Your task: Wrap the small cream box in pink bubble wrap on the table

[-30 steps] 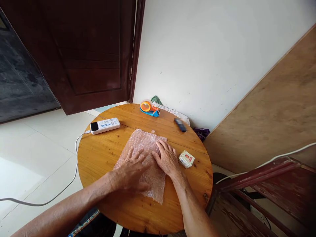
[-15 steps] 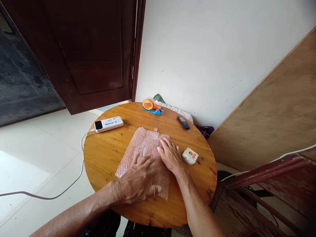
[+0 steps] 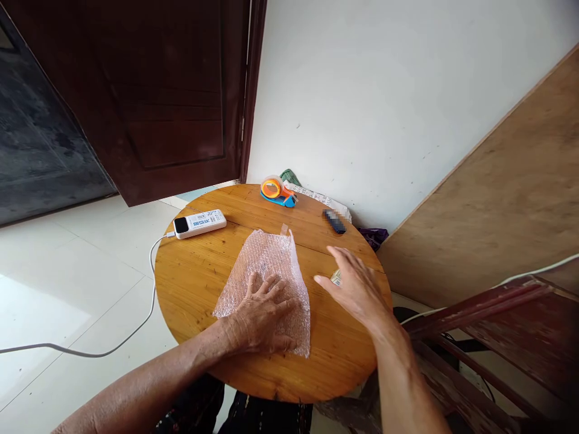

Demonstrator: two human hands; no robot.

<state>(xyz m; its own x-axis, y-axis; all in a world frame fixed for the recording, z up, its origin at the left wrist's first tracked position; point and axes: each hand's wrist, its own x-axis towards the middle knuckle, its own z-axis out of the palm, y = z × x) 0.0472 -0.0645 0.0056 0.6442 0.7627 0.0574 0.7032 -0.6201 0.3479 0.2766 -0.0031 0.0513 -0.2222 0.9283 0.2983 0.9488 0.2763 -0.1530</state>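
At the left on the round table (image 3: 187, 277) lies a white device (image 3: 200, 223) with its cable (image 3: 152, 271) plugged in at the left end; it is well apart from both hands.

To the right of it comes the left hand (image 3: 260, 319), flat upon the near part of the bubble wrap (image 3: 269, 258); its fingers are spread and clasp nothing, they seem to press the sheet on the table; the sheet lies in the middle, its long axis going away from the person, and its right edge is lifted in a curl.

Beyond the sheet stands the tape dispenser (image 3: 278, 191), near the far rim; more to the right there is a dark blurred object (image 3: 334, 221), past the fingertips of the right hand.

The small box (image 3: 336, 277) is to the right of the sheet, apart from it; the right hand (image 3: 355, 286) is the nearer one, and the box shows in the gap between thumb and first finger; these fingers are parted and not clenched; whether they touch the box, one cannot tell; the hand covers most of it, so its long axis is also hidden; nothing else stands between them.
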